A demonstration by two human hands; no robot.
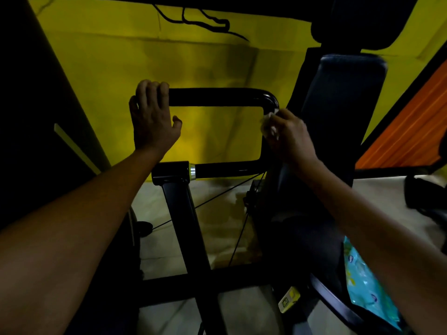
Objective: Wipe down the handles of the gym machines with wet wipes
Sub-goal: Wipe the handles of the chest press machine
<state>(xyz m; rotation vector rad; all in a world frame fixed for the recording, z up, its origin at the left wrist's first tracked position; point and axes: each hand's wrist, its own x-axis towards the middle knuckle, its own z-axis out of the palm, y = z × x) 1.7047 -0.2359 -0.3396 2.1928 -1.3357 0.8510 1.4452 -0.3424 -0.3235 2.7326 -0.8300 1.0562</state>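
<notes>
Low at the frame's right edge, beside my forearm, lay a blue wipes packet (367, 286). Fingers of my right hand (287, 136) pinched a white wet wipe (269, 124) against the black handle's (217, 96) right bend, mid-frame; my left hand (152, 117) curled over its left end.

two hands (154, 117), one handle (217, 96) — one wipe (268, 123)

— Where's the left hand (154, 119)?
— Raised on an outstretched bare forearm, back toward the camera, fingers curled over the top of a bar, thumb spread out to the side.
— And the right hand (287, 136)?
— Also stretched forward, fingers bunched, pinching a wipe against the bar's bend.
</notes>
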